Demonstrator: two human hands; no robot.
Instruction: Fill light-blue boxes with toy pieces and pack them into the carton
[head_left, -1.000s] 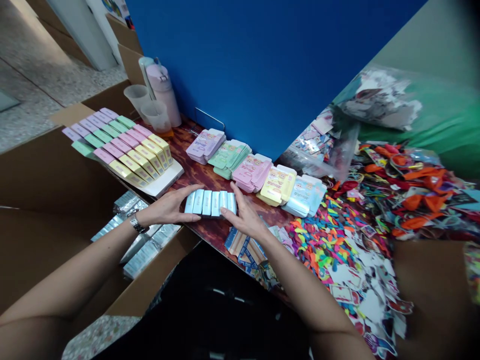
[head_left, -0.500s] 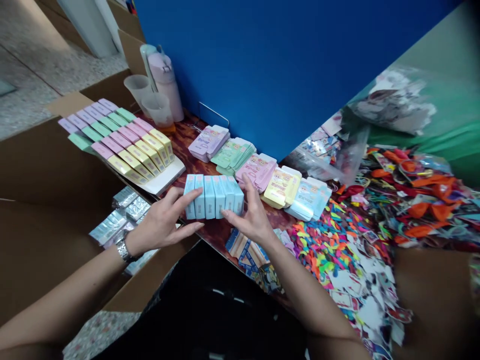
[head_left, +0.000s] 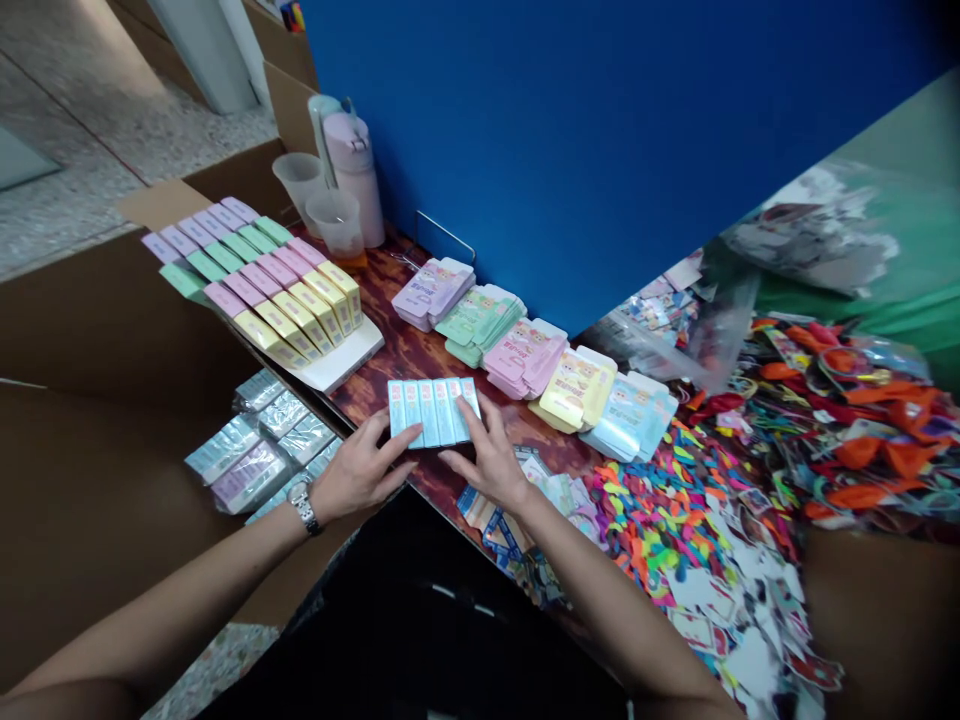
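A row of several small light-blue boxes (head_left: 433,412) is pressed side by side between my two hands at the table's near edge. My left hand (head_left: 369,462) grips the row's left end, and a watch circles that wrist. At the right end, my right hand (head_left: 484,450) closes with its fingers on the far corner and its thumb near the lower edge. Left of the hands, rows of purple, green, pink and yellow boxes (head_left: 277,290) lie on a white board (head_left: 349,360). Beyond the hands are stacks of flat cartons: purple (head_left: 433,290), green (head_left: 480,320), pink (head_left: 525,355), yellow (head_left: 577,388) and blue (head_left: 630,415).
Plastic cups (head_left: 335,222) and a pink bottle (head_left: 356,170) stand at the back beside a blue panel (head_left: 585,130). Colourful small pieces (head_left: 667,500) are heaped at right. An open cardboard box (head_left: 97,400) at left holds wrapped packs (head_left: 251,475).
The blue row has tipped so its printed ends face up more, and it sits lower, nearer me. Both hands moved with it. The view has shifted slightly.
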